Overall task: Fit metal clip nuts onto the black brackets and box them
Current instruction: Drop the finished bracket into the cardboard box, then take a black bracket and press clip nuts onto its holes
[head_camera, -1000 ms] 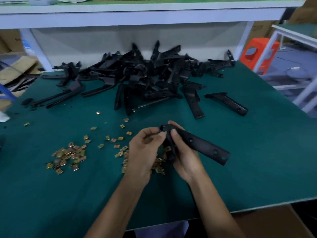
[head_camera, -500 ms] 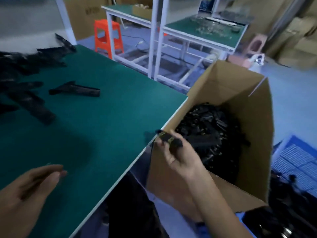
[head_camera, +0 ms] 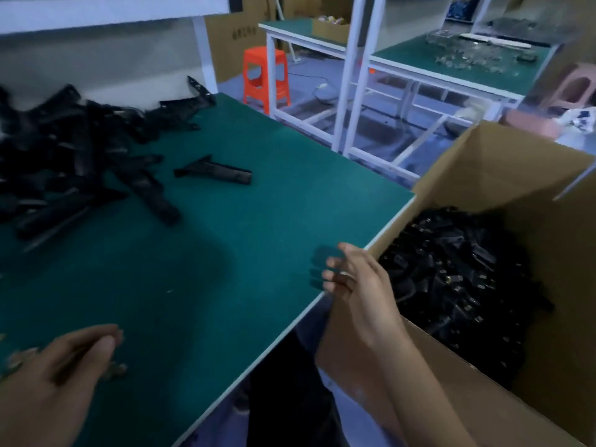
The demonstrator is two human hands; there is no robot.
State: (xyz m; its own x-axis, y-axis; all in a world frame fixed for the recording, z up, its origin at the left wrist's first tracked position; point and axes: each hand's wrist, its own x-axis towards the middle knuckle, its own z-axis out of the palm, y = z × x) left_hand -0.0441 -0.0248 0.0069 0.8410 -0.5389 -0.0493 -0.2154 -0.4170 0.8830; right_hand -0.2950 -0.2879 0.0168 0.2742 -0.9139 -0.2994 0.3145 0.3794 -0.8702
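Head view, largest to smallest. A green-topped bench (head_camera: 225,253) fills the left and centre. An open brown cardboard box (head_camera: 483,175) stands against its right edge. I see a loose pile of black plastic brackets (head_camera: 64,150) on the bench's far left. A second heap of black brackets (head_camera: 458,279) lies inside the box, some showing small metal glints. The left hand (head_camera: 58,375) hovers low over the bench's near left; its grip is apart, fingers loosely bent, and I see nothing in them. The right hand (head_camera: 358,285) hangs over the bench edge, just beside the box's near corner; its grip is apart and empty, fingers spread. An orange plastic stool (head_camera: 265,79) stands beyond the bench. One lone black bracket (head_camera: 214,171) lies flat, apart from the pile. Small brassy metal clip nuts (head_camera: 114,371), blurred, lie beside the left hand.
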